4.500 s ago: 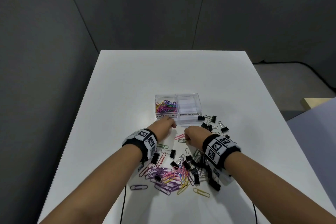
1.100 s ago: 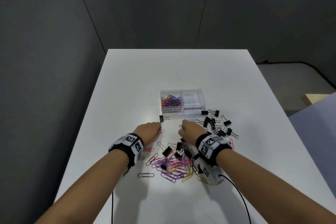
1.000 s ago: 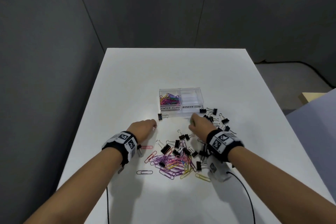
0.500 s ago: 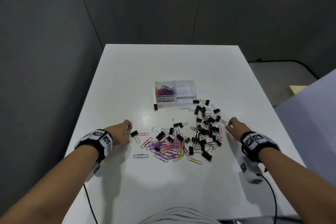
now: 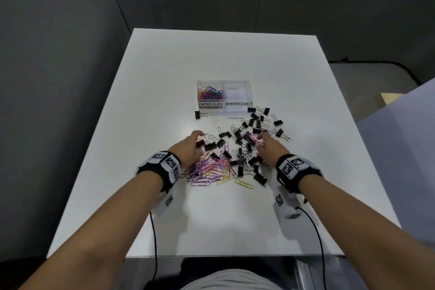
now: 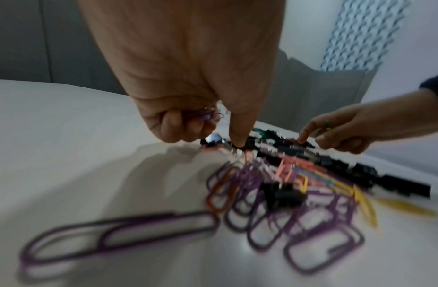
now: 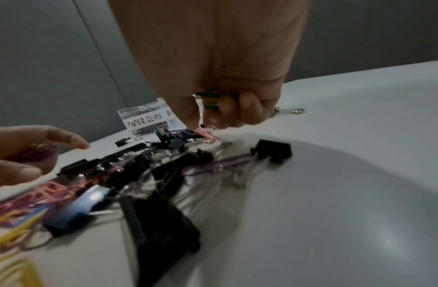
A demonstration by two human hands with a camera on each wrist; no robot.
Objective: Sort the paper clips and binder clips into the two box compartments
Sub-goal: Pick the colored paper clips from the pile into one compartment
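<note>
A clear two-part box [image 5: 237, 104] stands mid-table. Its left part, labelled PAPER CLIPS, holds coloured paper clips [image 5: 210, 94]; the right part [image 5: 237, 94], labelled BINDER CLIPS, looks empty. In front lies a mixed pile: coloured paper clips [image 5: 208, 170] near me, black binder clips [image 5: 250, 133] further right. My left hand [image 5: 199, 142] is over the pile's left side, curled fingers holding purple paper clips [image 6: 207, 116], index finger [image 6: 237, 139] down on the pile. My right hand [image 5: 260, 142] holds green and yellow paper clips [image 7: 207, 101], a fingertip by a pink clip [image 7: 206, 134].
The white table [image 5: 211, 54] is bordered by dark grey walls at the back and left. One binder clip [image 5: 200, 114] lies alone by the box's front left corner. Cables run from both wrist cameras off the near table edge.
Half a second ago both hands were spread out at the pile's sides. They have moved inward and now sit on the pile. The loose clips at the left lie closer to the heap.
</note>
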